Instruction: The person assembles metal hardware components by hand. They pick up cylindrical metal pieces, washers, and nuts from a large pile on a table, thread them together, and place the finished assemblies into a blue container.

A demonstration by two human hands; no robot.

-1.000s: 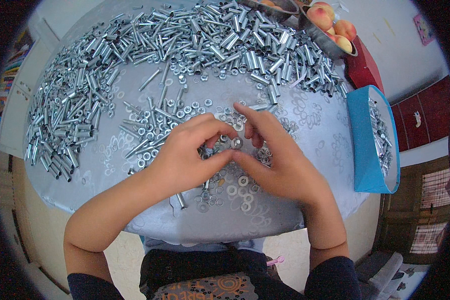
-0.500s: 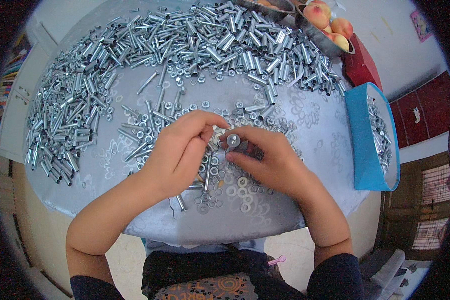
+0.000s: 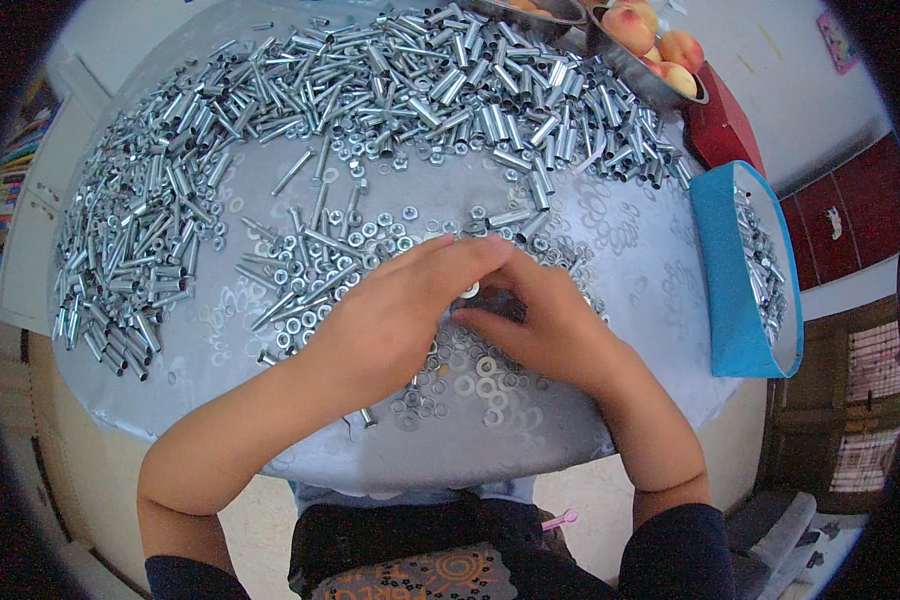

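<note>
My right hand [image 3: 548,318] is closed, thumb and fingers round a metal bolt with a washer [image 3: 470,291]; only the washer's pale rim shows below the fingertips. My left hand [image 3: 395,308] reaches across with its fingers curled over that same spot, covering most of the part. Its fingertips touch the right hand's, and whatever they pinch is hidden. Beneath and around both hands lies a spread of small hardware: hex nuts [image 3: 410,213], bolts [image 3: 288,300] and flat washers [image 3: 485,366].
A wide heap of metal sleeves and bolts [image 3: 370,90] arcs across the table's far and left sides. To the right stands a blue fabric bin [image 3: 727,270] holding more metal parts. Behind it are a red box [image 3: 720,120] and a metal bowl [image 3: 630,70] of peaches.
My left hand has moved right and its fingers have closed over the part in my right hand. The washer's face, visible before, is now mostly covered. My right hand has stayed nearly still.
</note>
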